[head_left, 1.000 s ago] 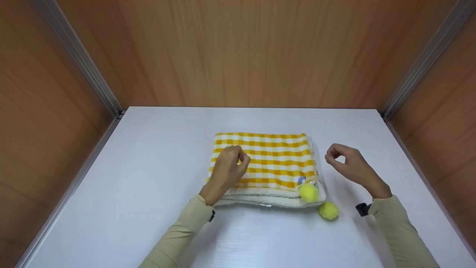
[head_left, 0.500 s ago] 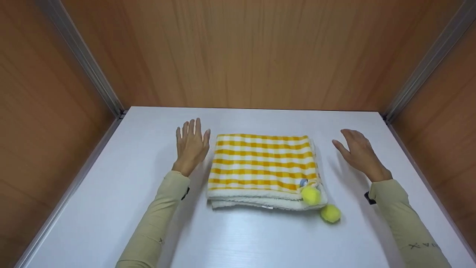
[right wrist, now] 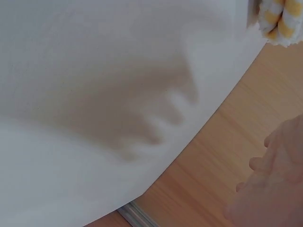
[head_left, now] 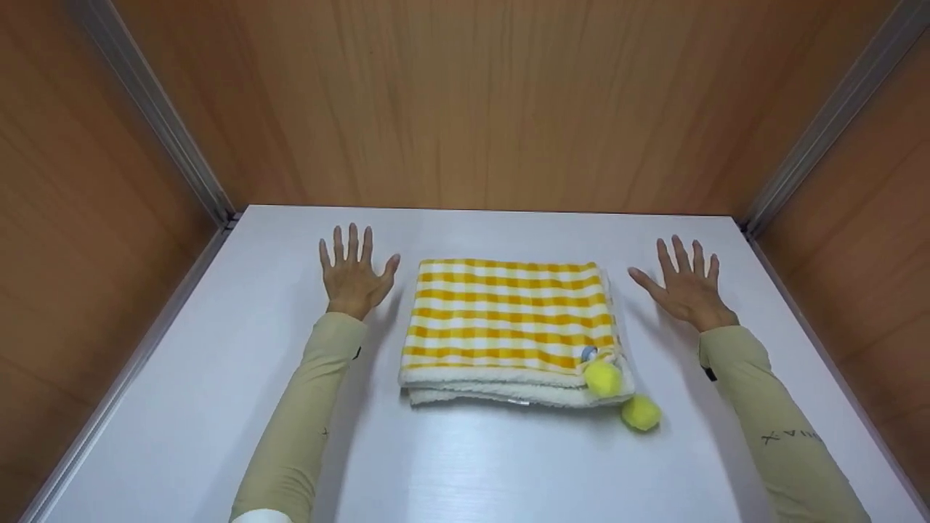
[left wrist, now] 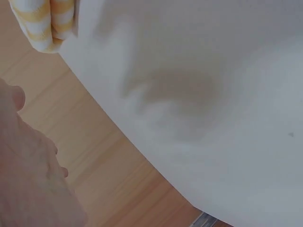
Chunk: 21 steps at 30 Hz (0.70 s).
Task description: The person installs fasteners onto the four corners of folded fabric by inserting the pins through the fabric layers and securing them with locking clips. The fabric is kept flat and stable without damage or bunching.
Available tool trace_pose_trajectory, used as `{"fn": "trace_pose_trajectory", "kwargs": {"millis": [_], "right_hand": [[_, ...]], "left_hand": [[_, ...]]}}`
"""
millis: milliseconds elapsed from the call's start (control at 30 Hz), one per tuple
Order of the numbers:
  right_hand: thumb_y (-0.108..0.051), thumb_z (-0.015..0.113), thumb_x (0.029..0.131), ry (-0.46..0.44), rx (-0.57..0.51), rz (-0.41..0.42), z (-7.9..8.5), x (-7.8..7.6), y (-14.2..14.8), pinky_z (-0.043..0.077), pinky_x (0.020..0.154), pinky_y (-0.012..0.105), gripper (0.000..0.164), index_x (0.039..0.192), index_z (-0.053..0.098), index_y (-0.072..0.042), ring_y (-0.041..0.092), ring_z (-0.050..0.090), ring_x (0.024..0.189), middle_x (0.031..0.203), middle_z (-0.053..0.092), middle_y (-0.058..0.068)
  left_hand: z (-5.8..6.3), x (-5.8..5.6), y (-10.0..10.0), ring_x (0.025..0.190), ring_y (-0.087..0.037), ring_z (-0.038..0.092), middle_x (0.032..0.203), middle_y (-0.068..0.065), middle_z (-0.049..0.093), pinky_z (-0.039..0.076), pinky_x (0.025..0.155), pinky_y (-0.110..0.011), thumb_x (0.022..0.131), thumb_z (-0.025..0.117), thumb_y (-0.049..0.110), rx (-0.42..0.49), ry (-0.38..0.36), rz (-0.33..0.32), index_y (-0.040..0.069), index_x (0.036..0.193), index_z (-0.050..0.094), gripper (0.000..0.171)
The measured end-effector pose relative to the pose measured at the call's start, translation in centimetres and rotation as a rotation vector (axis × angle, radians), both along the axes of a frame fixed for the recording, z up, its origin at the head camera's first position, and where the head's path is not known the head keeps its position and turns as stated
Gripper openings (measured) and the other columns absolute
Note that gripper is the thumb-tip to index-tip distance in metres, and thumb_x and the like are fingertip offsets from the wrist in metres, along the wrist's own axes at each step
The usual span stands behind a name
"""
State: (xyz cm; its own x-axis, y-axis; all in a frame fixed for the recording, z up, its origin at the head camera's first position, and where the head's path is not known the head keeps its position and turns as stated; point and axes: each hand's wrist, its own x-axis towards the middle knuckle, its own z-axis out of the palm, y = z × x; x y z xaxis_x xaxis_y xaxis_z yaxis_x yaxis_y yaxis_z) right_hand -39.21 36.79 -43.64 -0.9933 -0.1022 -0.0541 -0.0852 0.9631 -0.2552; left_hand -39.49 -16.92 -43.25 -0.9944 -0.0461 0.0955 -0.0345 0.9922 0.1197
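A folded blanket [head_left: 508, 312] in yellow and white checks, with a white fleecy underside, lies flat in the middle of the table. Two yellow pompoms hang at its near right corner: one pompom [head_left: 603, 378] rests on the blanket, the other pompom [head_left: 641, 413] on the table beside it. My left hand [head_left: 356, 276] hovers left of the blanket, fingers straight and spread, holding nothing. To the right of the blanket my right hand [head_left: 684, 287] is likewise spread and holds nothing. Both wrist views show a hand's shadow on the table and an edge of the folded blanket.
The white table [head_left: 465, 465] is bounded by a wooden back panel [head_left: 479, 102] and wooden side panels [head_left: 94, 218]. Grey metal posts [head_left: 160, 109] stand at the back corners.
My left hand has left its place over the blanket and moved left, its curled fingers spreading out. The fingers of my right hand have also straightened and spread. The blanket stays put.
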Motion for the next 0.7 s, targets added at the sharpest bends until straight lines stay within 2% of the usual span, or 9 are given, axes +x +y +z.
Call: {"fn": "trace_pose_trajectory", "kwargs": {"millis": [167, 367, 533, 700], "right_hand": [[-0.077, 0.03, 0.098, -0.011, -0.003, 0.005, -0.2, -0.7, -0.4, -0.024, 0.11, 0.07, 0.104, 0.163, -0.006, -0.005, 0.053, -0.023, 0.148, 0.167, -0.017, 0.026], [-0.079, 0.029, 0.097, -0.034, 0.006, 0.004, -0.6, -1.0, -0.7, -0.023, 0.11, 0.07, 0.105, 0.164, -0.006, -0.006, 0.053, -0.024, 0.148, 0.167, -0.018, 0.026], [-0.078, 0.026, 0.098, -0.036, -0.008, -0.003, -0.2, -1.2, -0.5, -0.023, 0.11, 0.069, 0.103, 0.164, -0.007, -0.006, 0.053, -0.024, 0.148, 0.166, -0.018, 0.026], [-0.078, 0.024, 0.098, -0.049, -0.029, -0.014, 0.1, -1.3, -0.2, -0.024, 0.11, 0.069, 0.103, 0.163, -0.008, -0.006, 0.052, -0.025, 0.148, 0.166, -0.02, 0.027]], "left_hand": [[-0.2, -0.3, -0.8, 0.156, -0.041, -0.007, 0.171, -0.019, 0.002, -0.012, 0.121, -0.058, 0.104, 0.028, 0.063, -0.004, 0.015, 0.021, 0.01, 0.166, 0.01, 0.083], [-0.6, -0.1, -1.1, 0.156, -0.041, -0.008, 0.171, -0.018, 0.001, -0.013, 0.121, -0.059, 0.103, 0.031, 0.063, 0.028, 0.022, 0.052, 0.011, 0.166, 0.01, 0.084], [-0.4, -0.4, -1.0, 0.156, -0.04, -0.007, 0.171, -0.017, 0.001, -0.013, 0.121, -0.058, 0.103, 0.029, 0.065, 0.033, 0.043, 0.067, 0.013, 0.166, 0.009, 0.084], [-0.3, -0.8, -0.7, 0.156, -0.04, -0.01, 0.171, -0.018, -0.001, -0.015, 0.12, -0.059, 0.103, 0.026, 0.065, 0.031, 0.032, 0.059, 0.013, 0.166, 0.006, 0.084]]}}
